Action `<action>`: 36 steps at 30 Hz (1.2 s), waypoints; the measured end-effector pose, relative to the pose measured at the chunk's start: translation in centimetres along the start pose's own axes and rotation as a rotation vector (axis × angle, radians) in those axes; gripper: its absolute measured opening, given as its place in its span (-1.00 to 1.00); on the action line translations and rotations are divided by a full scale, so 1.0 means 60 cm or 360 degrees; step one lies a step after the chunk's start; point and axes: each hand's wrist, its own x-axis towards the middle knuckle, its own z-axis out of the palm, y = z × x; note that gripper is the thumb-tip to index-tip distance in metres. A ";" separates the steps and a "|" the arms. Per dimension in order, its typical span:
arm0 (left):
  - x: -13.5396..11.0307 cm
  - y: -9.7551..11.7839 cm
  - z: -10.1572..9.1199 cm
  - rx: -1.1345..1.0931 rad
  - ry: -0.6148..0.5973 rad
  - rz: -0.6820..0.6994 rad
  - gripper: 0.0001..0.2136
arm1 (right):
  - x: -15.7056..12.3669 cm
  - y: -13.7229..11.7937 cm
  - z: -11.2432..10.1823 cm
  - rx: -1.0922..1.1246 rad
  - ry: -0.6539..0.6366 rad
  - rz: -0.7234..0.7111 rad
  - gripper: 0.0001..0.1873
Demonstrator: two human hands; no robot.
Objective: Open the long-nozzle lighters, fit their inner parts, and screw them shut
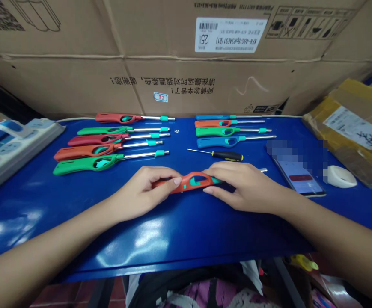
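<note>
An orange long-nosed lighter [192, 181] with a teal trigger lies across the blue table [173, 231], gripped at both ends. My left hand [147, 188] is closed round its handle end. My right hand [240, 186] is closed over the nozzle end, and the metal tip pokes out past it. Just beyond the hands lies a small screwdriver [218, 154] with a black and yellow handle.
Several lighters [108, 143] lie in a row at back left, and several more lighters [230, 130] lie at back right. A power strip [15, 141] sits at the left edge. A phone [298, 175], a white oval object [341, 176] and a taped parcel [352, 128] are on the right. Cardboard boxes [186, 55] wall off the back.
</note>
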 end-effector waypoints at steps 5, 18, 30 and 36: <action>0.001 -0.007 0.004 -0.0055 0.0057 0.0009 -0.74 | 0.001 0.010 0.007 -0.0009 0.0109 0.0091 -0.80; -0.003 -0.009 -0.002 0.0225 0.0299 0.0479 -0.80 | -0.003 0.007 0.003 0.0024 0.0207 -0.0005 -0.84; 0.008 -0.032 -0.003 0.0277 0.0332 0.0349 -0.72 | -0.002 0.008 -0.007 -0.0131 0.0052 -0.0004 -0.90; 0.008 -0.033 -0.001 0.0226 0.0417 0.0528 -0.74 | 0.000 0.004 -0.003 -0.0100 0.0058 0.0070 -0.77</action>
